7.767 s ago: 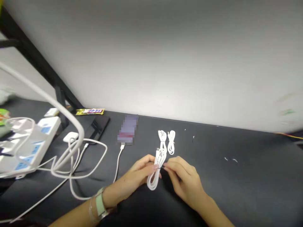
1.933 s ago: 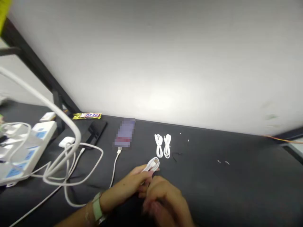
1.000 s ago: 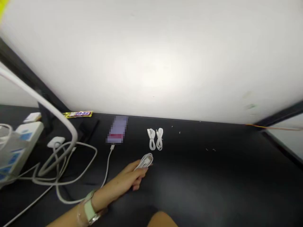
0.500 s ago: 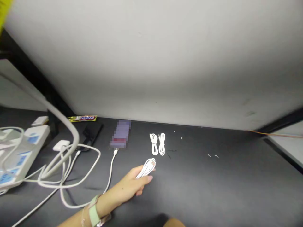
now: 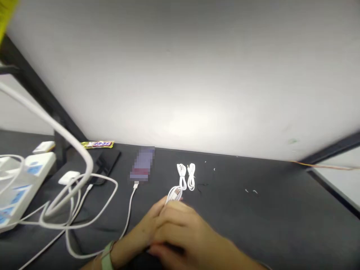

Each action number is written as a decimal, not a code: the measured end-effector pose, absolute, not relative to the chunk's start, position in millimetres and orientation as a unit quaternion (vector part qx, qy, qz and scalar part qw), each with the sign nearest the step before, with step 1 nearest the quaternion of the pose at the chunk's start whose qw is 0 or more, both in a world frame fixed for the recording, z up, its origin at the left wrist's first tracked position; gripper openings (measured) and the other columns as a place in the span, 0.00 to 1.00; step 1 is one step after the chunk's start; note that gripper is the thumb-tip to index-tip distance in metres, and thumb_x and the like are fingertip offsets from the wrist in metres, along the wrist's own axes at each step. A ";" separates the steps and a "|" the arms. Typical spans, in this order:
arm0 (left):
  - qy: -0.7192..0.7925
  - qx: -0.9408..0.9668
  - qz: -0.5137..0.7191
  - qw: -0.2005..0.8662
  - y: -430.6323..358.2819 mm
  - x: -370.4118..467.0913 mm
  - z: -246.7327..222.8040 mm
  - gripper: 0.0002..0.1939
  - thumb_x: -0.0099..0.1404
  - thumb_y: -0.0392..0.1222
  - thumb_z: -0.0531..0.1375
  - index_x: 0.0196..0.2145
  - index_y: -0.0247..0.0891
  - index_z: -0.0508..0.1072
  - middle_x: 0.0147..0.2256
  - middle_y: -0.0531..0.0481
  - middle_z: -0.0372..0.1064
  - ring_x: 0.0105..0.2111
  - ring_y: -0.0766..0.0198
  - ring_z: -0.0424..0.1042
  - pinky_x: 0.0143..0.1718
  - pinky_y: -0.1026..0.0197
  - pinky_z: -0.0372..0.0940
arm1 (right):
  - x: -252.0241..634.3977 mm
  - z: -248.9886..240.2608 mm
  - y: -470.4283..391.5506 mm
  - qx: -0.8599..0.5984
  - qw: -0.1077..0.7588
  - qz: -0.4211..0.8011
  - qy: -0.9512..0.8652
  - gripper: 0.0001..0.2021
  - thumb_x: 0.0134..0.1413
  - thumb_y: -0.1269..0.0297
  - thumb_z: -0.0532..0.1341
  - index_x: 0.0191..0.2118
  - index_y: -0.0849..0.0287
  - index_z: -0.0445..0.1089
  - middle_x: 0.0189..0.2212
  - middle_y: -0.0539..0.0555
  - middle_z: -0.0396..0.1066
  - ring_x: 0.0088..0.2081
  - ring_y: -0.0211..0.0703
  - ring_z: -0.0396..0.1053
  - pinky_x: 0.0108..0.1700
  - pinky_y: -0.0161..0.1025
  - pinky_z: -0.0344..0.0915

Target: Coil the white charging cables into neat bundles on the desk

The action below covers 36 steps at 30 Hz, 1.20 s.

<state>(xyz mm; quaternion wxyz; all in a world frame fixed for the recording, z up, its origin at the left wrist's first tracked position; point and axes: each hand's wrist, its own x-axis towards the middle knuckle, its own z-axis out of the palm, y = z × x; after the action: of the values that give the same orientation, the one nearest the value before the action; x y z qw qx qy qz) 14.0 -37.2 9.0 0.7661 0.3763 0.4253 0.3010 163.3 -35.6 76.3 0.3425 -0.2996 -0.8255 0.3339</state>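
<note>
A coiled white USB cable point(image 5: 173, 194) is held in my left hand point(image 5: 147, 227), its loop and metal plug sticking out past the fingers. My right hand point(image 5: 185, 228) lies over the left one with curled fingers and covers the lower part of the coil; whether it grips the cable itself is hidden. Just beyond the hands, two more white cables lie side by side on the black table, a left bundle point(image 5: 182, 176) and a right bundle point(image 5: 191, 177). A pale green watch strap point(image 5: 107, 257) circles my left wrist.
Left of the hands lies a blurred-out phone point(image 5: 143, 164) with a white cord plugged in. A white power strip point(image 5: 39, 176), a white charger point(image 5: 68, 177), looped white cords and a yellow-wrapped snack bar point(image 5: 98, 144) sit further left. Small white scraps point(image 5: 254, 191) lie to the right.
My right hand has come in from the bottom edge and now covers part of my left hand and the coiled cable. The left hand keeps hold of the cable.
</note>
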 end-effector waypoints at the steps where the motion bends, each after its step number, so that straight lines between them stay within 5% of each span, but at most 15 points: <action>1: 0.420 0.376 0.300 0.769 -37.6 14.5 9.7 0.24 0.58 0.56 0.59 0.46 0.36 0.66 0.19 0.62 0.44 0.17 0.76 0.42 0.17 0.69 0.42 | 179.3 74.5 -22.9 -0.330 0.327 0.322 -0.825 0.06 0.59 0.64 0.58 0.36 0.58 0.71 0.35 0.52 0.72 0.37 0.40 0.69 0.41 0.40 0.67; 6: 0.412 0.349 0.287 0.791 -36.8 19.7 8.7 0.25 0.58 0.60 0.57 0.41 0.35 0.66 0.20 0.62 0.47 0.17 0.77 0.42 0.17 0.70 0.47 | 256.0 40.5 32.0 -0.533 0.236 0.276 -0.765 0.09 0.48 0.61 0.65 0.36 0.58 0.72 0.33 0.53 0.71 0.32 0.43 0.66 0.33 0.39 0.63; 10: 0.409 0.349 0.277 0.796 -35.6 20.1 9.6 0.24 0.61 0.59 0.54 0.47 0.39 0.63 0.22 0.60 0.53 0.16 0.75 0.48 0.16 0.69 0.52 | 266.2 6.2 35.4 -0.572 0.264 0.247 -0.736 0.09 0.49 0.62 0.63 0.36 0.59 0.71 0.30 0.54 0.69 0.29 0.42 0.65 0.32 0.40 0.63; 14: 0.404 0.333 0.259 0.811 -35.6 17.0 16.1 0.22 0.63 0.56 0.54 0.49 0.43 0.62 0.22 0.61 0.51 0.16 0.76 0.44 0.14 0.71 0.45 | 258.6 -5.6 29.9 -0.570 0.277 0.237 -0.736 0.06 0.52 0.65 0.58 0.29 0.59 0.69 0.27 0.53 0.67 0.28 0.43 0.64 0.32 0.40 0.62; 18: 0.401 0.296 0.257 0.828 -35.9 16.2 17.9 0.20 0.60 0.57 0.57 0.41 0.38 0.66 0.20 0.62 0.41 0.18 0.75 0.38 0.15 0.71 0.36 | 250.6 2.5 23.8 -0.563 0.300 0.242 -0.731 0.07 0.56 0.63 0.57 0.29 0.58 0.67 0.28 0.53 0.66 0.31 0.44 0.65 0.35 0.40 0.62; 24: 0.337 0.221 0.283 0.870 -35.1 16.2 15.1 0.30 0.59 0.69 0.47 0.33 0.37 0.66 0.18 0.62 0.42 0.15 0.75 0.35 0.14 0.70 0.35 | 208.8 9.1 1.1 -0.548 0.460 0.439 -0.543 0.12 0.49 0.56 0.64 0.32 0.59 0.67 0.26 0.50 0.67 0.24 0.37 0.64 0.26 0.35 0.61; 29: 0.318 0.204 0.298 0.877 -33.9 16.6 19.1 0.27 0.57 0.68 0.52 0.25 0.38 0.59 0.15 0.64 0.38 0.14 0.76 0.34 0.14 0.70 0.33 | 175.1 -0.2 -12.1 -0.522 0.478 0.601 -0.371 0.15 0.40 0.55 0.69 0.29 0.61 0.69 0.20 0.47 0.65 0.19 0.33 0.59 0.22 0.32 0.58; 36: 0.324 0.253 0.241 0.879 -36.9 19.3 16.9 0.28 0.55 0.69 0.52 0.22 0.39 0.56 0.14 0.64 0.39 0.13 0.76 0.36 0.13 0.69 0.34 | 146.7 -3.4 -31.3 -0.496 0.477 0.664 -0.293 0.09 0.41 0.62 0.68 0.27 0.60 0.69 0.22 0.47 0.66 0.24 0.36 0.61 0.27 0.33 0.60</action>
<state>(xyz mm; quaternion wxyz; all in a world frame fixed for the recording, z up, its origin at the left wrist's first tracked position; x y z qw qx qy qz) 19.3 -36.9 16.9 0.8791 0.2529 0.3240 0.2414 146.7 -31.3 -3.4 0.4773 -0.4959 -0.2931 0.6637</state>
